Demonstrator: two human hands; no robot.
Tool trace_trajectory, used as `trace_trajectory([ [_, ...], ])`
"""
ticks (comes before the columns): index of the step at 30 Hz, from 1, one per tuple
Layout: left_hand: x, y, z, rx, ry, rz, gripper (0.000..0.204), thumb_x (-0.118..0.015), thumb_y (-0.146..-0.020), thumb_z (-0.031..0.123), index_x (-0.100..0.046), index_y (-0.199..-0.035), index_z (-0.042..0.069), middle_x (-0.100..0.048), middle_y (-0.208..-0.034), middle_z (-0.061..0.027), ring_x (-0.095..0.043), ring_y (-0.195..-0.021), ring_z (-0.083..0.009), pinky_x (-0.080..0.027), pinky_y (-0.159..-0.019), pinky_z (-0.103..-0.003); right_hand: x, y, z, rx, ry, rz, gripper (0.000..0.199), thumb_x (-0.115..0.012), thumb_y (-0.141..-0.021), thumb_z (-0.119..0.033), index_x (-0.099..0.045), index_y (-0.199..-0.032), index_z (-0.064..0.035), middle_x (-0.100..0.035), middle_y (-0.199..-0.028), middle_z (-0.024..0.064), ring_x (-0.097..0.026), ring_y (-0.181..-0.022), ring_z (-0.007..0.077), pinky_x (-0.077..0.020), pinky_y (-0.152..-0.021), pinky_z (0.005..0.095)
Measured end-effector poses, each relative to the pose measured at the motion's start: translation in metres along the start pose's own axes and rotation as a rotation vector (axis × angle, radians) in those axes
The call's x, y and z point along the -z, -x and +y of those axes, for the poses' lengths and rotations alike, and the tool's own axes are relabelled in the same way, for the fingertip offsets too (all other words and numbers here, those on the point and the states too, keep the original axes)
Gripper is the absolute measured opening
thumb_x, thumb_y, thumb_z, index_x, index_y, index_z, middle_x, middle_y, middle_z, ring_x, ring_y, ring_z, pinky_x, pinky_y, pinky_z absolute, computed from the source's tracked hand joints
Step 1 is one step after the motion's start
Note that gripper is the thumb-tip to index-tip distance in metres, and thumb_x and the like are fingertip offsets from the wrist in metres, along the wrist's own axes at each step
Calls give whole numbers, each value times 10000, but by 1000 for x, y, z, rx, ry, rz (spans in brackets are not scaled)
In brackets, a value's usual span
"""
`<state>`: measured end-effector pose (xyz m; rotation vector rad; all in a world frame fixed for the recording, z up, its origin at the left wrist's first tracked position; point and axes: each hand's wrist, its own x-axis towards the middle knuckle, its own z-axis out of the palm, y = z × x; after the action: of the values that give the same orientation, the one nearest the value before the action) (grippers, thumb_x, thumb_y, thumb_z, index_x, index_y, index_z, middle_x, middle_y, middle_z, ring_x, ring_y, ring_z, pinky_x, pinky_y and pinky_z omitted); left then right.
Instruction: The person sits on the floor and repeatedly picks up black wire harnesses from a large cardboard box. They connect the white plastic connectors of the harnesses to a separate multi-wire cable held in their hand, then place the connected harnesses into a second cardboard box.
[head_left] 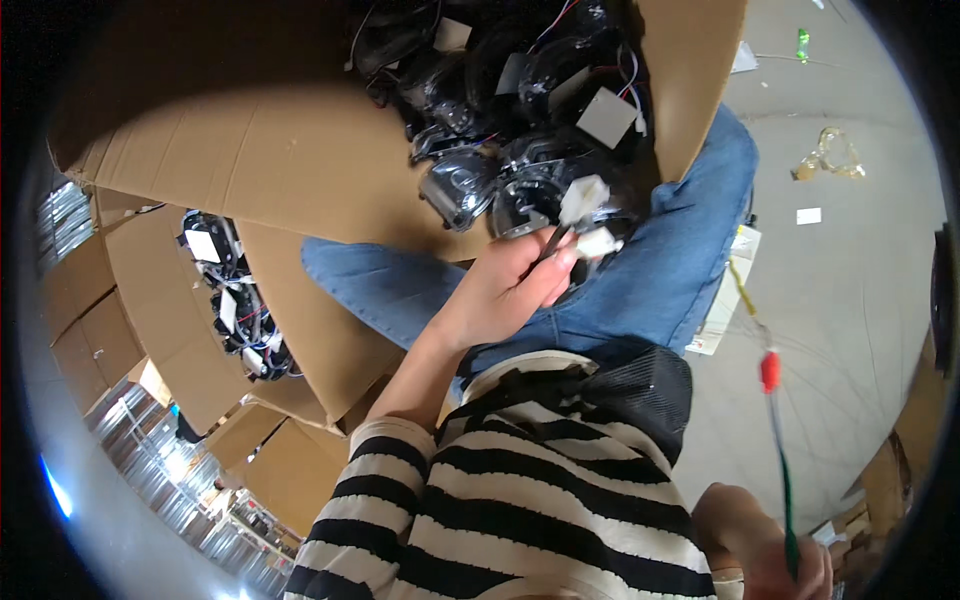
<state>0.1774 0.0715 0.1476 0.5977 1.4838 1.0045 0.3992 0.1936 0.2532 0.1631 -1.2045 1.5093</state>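
My left hand [505, 290] is closed, thumb against fingers, around a small dark stem. White plastic-looking pieces [583, 200] stick out beyond the fingertips; their exact kind is not clear. Just past this hand is a clear-and-black headlight-like unit [525, 203], and whether the fingers touch it I cannot tell. At the lower right, my right hand [795, 572] is closed on a long thin stick-like thing [778, 450], with a green lower part, greyish shaft and red upper part. It points up and away from me, slightly blurred.
An open cardboard box [230, 160] in front holds several black and clear lamp units with wires and white labels. Another box [165, 290] at the left holds similar units. My jeans-clad legs [660, 270] flank the near box edge. Scraps [828, 155] lie on the grey floor.
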Motion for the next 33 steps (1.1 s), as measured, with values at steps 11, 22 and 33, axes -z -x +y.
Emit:
trace_trajectory([
  [11,10,11,5,-388,-27,-367,123,-516,-806,110,-525,-765,-6,-568,-666,-86,-542,-584,-176,-394,-522,-267,4,34,79,-936,584,-356,63,-562,-700,13,-526,-747,-8,-495,-628,68,-445,-530,184,-343,-485,282],
  [22,10,11,-2,-220,-107,-396,240,-533,-811,227,-551,-778,-10,-521,-664,-77,-487,-583,-170,-392,-549,-270,-8,27,78,-938,848,-552,69,-564,-682,12,-532,-739,-11,-506,-621,92,-484,-559,244,-385,-511,314],
  [33,13,25,-6,-186,-191,-157,200,-461,-845,114,-526,-979,-20,-544,-725,-86,-536,-644,-148,-422,-581,-261,3,27,70,-1064,703,-412,14,-540,-711,5,-535,-724,9,-512,-637,74,-451,-547,190,-370,-508,270],
])
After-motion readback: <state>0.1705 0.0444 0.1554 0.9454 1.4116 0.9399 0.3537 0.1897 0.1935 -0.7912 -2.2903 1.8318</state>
